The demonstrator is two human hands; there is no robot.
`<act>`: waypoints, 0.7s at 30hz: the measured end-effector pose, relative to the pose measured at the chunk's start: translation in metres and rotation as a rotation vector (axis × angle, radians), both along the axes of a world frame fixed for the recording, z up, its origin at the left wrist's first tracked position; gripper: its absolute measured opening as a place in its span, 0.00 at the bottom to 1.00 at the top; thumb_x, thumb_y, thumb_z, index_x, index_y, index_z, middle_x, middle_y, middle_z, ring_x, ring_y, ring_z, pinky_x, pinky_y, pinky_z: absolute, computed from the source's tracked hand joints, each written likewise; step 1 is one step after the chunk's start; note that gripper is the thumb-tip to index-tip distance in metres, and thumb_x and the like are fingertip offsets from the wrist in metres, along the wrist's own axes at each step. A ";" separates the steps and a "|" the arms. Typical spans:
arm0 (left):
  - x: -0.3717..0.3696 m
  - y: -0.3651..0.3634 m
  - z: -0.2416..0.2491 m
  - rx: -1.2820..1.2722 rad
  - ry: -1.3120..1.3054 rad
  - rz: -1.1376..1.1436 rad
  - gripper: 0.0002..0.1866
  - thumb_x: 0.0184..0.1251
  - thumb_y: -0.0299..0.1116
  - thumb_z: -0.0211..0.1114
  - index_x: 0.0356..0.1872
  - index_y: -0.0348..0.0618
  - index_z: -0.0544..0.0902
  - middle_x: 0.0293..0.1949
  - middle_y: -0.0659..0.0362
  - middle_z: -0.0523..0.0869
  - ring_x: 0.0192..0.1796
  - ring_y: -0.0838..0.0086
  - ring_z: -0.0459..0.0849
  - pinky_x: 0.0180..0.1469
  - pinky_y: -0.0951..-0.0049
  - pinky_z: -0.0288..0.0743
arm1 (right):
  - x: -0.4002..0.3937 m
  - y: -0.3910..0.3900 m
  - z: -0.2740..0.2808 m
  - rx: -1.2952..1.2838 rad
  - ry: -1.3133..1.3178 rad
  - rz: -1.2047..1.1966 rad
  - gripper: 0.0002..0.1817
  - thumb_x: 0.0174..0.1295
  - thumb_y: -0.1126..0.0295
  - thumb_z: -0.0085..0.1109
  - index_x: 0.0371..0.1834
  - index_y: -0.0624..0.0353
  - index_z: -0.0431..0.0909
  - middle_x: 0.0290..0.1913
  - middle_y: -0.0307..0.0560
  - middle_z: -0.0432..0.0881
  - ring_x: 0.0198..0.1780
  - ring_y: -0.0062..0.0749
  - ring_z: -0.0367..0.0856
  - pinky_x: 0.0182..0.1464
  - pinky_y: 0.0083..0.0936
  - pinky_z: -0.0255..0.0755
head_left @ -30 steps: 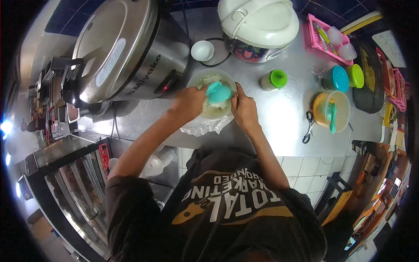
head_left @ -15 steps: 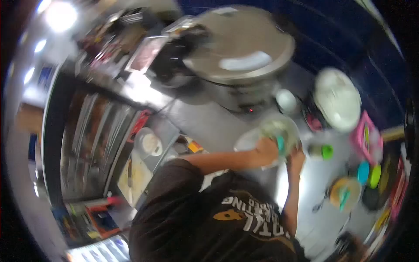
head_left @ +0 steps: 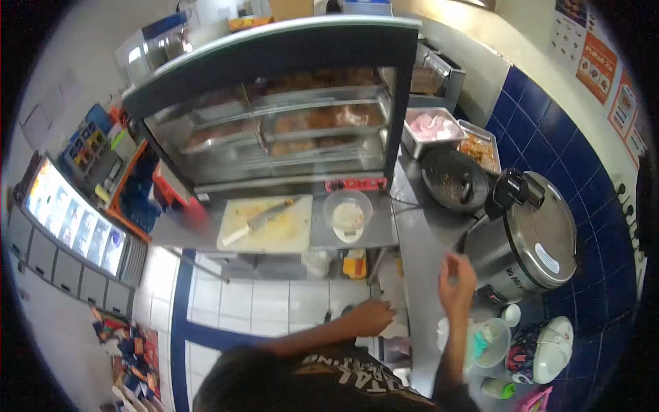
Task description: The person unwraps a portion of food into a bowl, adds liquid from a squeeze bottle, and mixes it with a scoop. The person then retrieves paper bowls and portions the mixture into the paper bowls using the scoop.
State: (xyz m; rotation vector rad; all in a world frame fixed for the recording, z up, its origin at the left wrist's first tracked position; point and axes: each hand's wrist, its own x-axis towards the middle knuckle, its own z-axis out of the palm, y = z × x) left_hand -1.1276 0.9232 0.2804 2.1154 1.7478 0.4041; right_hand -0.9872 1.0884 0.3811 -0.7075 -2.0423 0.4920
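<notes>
The right hand (head_left: 458,285) is spreading its fingers and holding nothing; the left hand (head_left: 371,318) is looking blurry, so I cannot tell its grip. At the lower right, the bowl (head_left: 502,353) is hiding partly behind the right arm (head_left: 453,357), so keeping that arm from bumping it seems smart.

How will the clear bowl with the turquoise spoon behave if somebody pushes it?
The clear bowl looks like thin plastic, so probably light and slightly flexible. Its wide shape should resist tipping, but the turquoise spoon inside might shift.
</notes>
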 end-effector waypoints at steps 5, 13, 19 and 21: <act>-0.089 -0.081 -0.056 -0.066 -0.084 0.159 0.17 0.72 0.39 0.55 0.52 0.37 0.79 0.46 0.46 0.83 0.51 0.51 0.82 0.54 0.53 0.77 | -0.182 0.060 0.214 0.523 0.328 0.230 0.07 0.61 0.75 0.61 0.41 0.62 0.82 0.34 0.52 0.83 0.36 0.43 0.84 0.39 0.32 0.75; -0.230 -0.128 -0.040 -0.132 -0.211 0.566 0.20 0.70 0.41 0.57 0.57 0.42 0.79 0.50 0.44 0.84 0.49 0.47 0.84 0.51 0.54 0.79 | -0.449 0.205 0.404 0.787 -0.018 -0.212 0.15 0.62 0.64 0.54 0.50 0.54 0.81 0.47 0.58 0.83 0.53 0.56 0.80 0.54 0.49 0.75; -0.296 -0.139 -0.049 -0.137 -0.111 0.493 0.18 0.69 0.41 0.59 0.52 0.41 0.81 0.46 0.44 0.86 0.47 0.48 0.85 0.50 0.54 0.80 | -0.457 0.201 0.400 0.523 -0.252 -0.339 0.14 0.57 0.62 0.60 0.46 0.49 0.86 0.49 0.54 0.84 0.57 0.50 0.80 0.55 0.46 0.75; -0.310 -0.137 -0.060 -0.156 -0.094 0.455 0.17 0.69 0.41 0.59 0.51 0.41 0.82 0.46 0.44 0.86 0.48 0.49 0.85 0.50 0.54 0.80 | -0.451 0.196 0.394 0.592 -0.057 -0.294 0.12 0.54 0.65 0.64 0.42 0.51 0.87 0.47 0.52 0.85 0.54 0.48 0.81 0.55 0.43 0.75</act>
